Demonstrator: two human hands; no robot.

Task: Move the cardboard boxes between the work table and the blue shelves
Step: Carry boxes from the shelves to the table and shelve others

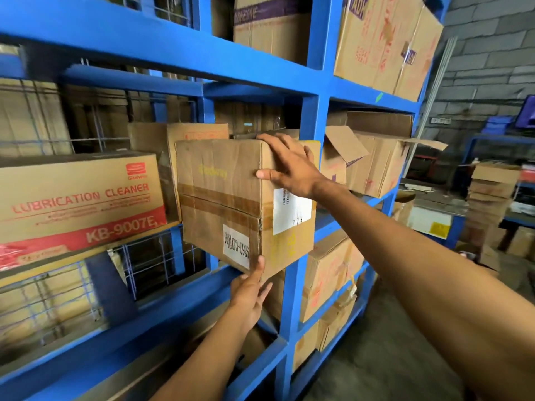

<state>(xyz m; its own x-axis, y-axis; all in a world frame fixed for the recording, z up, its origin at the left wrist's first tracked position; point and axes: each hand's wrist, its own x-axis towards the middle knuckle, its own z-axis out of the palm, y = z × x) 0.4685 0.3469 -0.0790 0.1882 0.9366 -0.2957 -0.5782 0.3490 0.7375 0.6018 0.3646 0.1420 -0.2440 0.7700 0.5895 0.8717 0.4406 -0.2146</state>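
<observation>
- We saw a brown cardboard box point(220, 198), taped shut along its seam, with white labels on two faces, tilted, its near corner jutting past the shelf edge.
- The blue shelves point(311, 117) carried it at mid-height, between a red-printed carton point(78, 198) and an upright post.

taped box point(220, 204) right of cleaner box point(78, 195), on shelves point(311, 117)

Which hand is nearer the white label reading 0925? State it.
Left. The left hand props the box from below, just under that label; the right hand rests on the upper right corner.
</observation>
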